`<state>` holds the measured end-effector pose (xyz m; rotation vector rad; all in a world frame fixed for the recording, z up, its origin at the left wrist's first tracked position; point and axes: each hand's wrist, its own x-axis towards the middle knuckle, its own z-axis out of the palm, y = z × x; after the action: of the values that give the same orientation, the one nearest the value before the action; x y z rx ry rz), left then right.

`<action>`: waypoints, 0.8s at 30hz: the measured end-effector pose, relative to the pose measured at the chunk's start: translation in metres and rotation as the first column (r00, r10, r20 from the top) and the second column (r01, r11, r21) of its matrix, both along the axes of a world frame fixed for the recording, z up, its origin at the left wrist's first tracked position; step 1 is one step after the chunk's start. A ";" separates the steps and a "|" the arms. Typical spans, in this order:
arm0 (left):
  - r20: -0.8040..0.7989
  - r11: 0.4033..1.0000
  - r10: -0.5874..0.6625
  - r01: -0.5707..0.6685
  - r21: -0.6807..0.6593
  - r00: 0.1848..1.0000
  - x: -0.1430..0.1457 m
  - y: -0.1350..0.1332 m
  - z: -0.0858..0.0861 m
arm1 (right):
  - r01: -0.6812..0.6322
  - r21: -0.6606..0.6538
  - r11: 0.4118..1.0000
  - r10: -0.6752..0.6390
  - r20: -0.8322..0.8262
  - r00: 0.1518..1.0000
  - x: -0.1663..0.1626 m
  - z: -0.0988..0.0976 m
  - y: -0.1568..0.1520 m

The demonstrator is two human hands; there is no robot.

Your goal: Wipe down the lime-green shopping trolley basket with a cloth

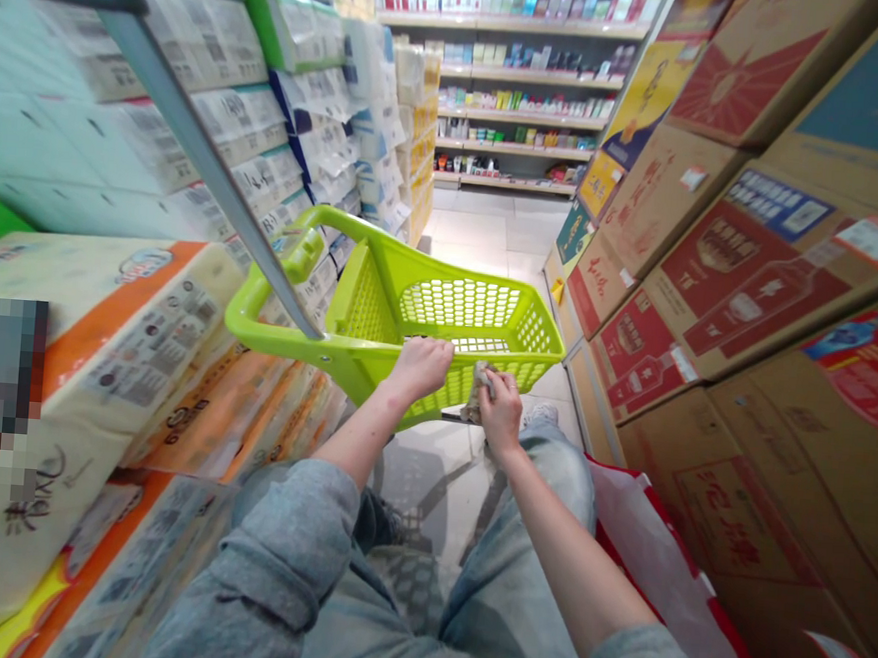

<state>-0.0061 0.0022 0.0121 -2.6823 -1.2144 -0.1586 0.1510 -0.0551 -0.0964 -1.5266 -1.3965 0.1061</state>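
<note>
A lime-green rolling shopping basket [366,359] with perforated walls lies lengthwise in front of my knees, and nothing shows inside it. My left hand [422,364] is closed over the basket's near rim, fingers curled to the inner side. Just to the right, my right hand [500,412] pinches a crumpled greyish-brown cloth [474,396] against the outer face of the near wall. Part of the cloth is hidden behind the fingers. The basket's grey pull handle [217,168] slants up to the upper left.
Packs of paper tissue [185,301] are stacked on the left. Printed cardboard cartons [721,269] form a wall on the right. A red-and-white bag [633,513] rests beside my right leg. Shelves of small products [528,75] stand at the aisle's far end, beyond pale floor tiles [484,222].
</note>
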 end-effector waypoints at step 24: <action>-0.038 0.999 -0.033 0.033 0.000 0.999 -0.003 -0.005 0.005 | 0.094 -0.180 0.979 0.006 0.490 0.872 0.009 0.011 0.004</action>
<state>-0.0094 -0.0033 0.0171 -2.6931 -1.1590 -0.1122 0.1601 -0.0510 -0.0857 -1.8350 -1.7882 -0.1915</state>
